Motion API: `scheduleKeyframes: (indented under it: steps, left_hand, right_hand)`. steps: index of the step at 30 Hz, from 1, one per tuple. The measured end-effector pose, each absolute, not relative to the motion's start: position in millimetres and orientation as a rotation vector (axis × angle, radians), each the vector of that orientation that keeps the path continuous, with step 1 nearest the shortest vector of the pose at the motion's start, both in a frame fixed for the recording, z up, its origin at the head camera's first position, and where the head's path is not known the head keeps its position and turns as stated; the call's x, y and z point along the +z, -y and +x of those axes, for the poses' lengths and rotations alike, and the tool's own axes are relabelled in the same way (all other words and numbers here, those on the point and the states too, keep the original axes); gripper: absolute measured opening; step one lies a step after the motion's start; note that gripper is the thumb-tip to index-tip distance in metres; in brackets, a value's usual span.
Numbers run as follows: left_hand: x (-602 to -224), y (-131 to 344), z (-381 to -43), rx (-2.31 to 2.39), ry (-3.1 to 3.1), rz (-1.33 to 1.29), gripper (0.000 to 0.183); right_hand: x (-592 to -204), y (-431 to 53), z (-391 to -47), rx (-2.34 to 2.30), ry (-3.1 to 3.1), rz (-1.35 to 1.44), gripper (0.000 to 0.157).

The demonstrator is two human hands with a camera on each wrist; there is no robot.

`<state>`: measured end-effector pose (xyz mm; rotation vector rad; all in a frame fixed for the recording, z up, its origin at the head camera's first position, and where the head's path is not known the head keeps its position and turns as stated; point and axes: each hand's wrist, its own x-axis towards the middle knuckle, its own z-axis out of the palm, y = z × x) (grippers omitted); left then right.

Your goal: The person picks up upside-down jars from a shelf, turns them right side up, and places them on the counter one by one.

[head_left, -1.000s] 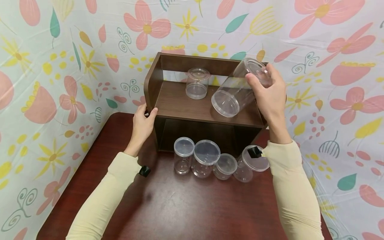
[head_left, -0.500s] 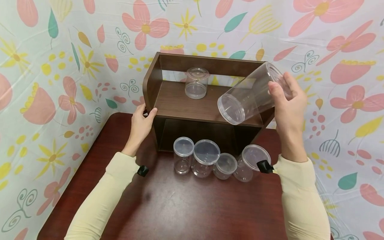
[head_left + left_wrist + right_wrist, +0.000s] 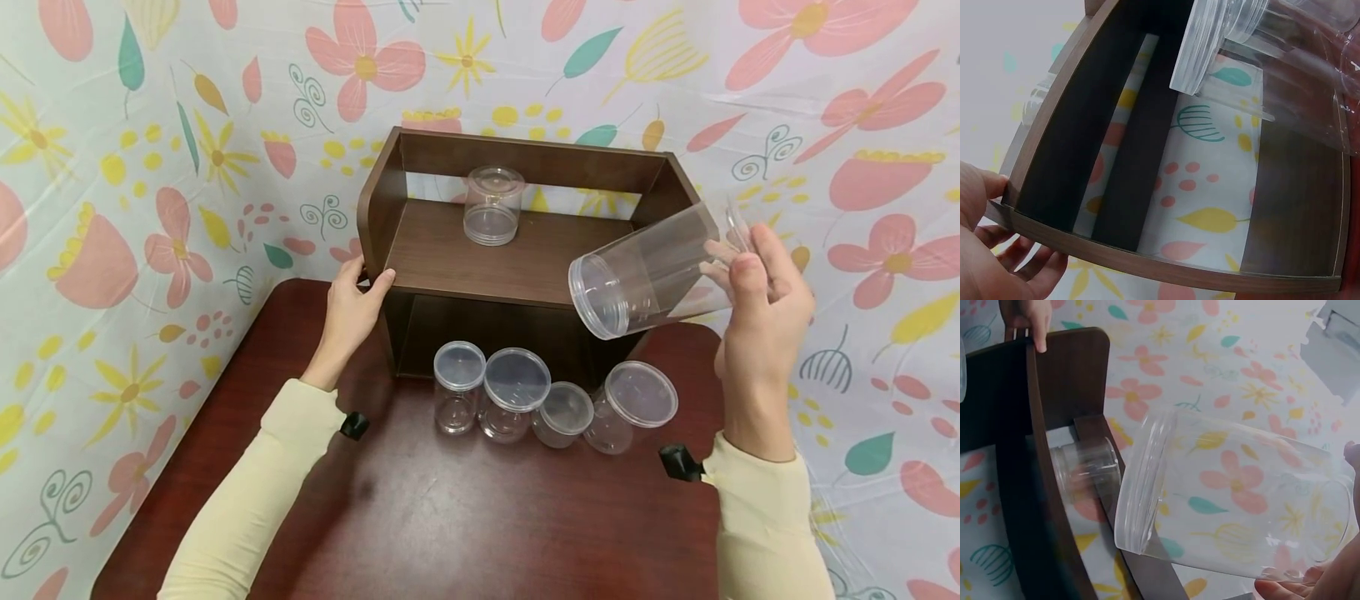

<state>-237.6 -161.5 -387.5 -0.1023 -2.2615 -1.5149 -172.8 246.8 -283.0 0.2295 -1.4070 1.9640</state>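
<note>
My right hand (image 3: 768,333) holds a tall clear plastic jar (image 3: 656,271) by its base end, off the shelf's right front. The jar is tilted, its lidded end pointing left and down; it looks see-through and bare inside. With thumb on top and fingers beneath, my left hand (image 3: 351,312) grips the left side of a dark brown two-tier shelf (image 3: 472,267). On the upper tier stands a short clear jar (image 3: 492,208), its ridged band at the bottom. In the right wrist view the held jar (image 3: 1235,494) fills the middle, and fingers (image 3: 1291,589) touch its base end.
Several lidded clear jars stand in a row before the shelf: a narrow jar (image 3: 459,392), a wider jar (image 3: 514,396), a low jar (image 3: 562,414) and a wide-lidded jar (image 3: 630,404). Beneath is a dark red table (image 3: 450,517). Flowered cloth (image 3: 847,275) hangs close behind and beside.
My right hand has carried the tall jar right and down, away from the upper tier, tipping it closer to level. My left hand stays on the shelf's side.
</note>
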Motion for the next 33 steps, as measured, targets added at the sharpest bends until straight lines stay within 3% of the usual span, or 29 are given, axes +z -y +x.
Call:
scheduleKeyframes:
  steps: [8, 16, 24, 33]
  left_hand:
    - [-387, 158, -226, -1.554, 2.175, -0.086, 0.055]
    - [-380, 148, -203, -1.544, 1.781, -0.101, 0.038]
    - [-357, 128, -161, -1.572, 1.740, -0.231, 0.028]
    - [-388, 121, -166, -1.644, 1.862, -0.404, 0.035]
  right_hand:
    - [-302, -248, -164, 1.991, 1.288, 0.231, 0.073]
    - [-316, -240, -155, 2.069, 1.201, 0.209, 0.080]
    - [-334, -230, -152, 2.118, 1.141, 0.268, 0.076]
    - [-354, -217, -152, 2.202, 1.120, 0.303, 0.086]
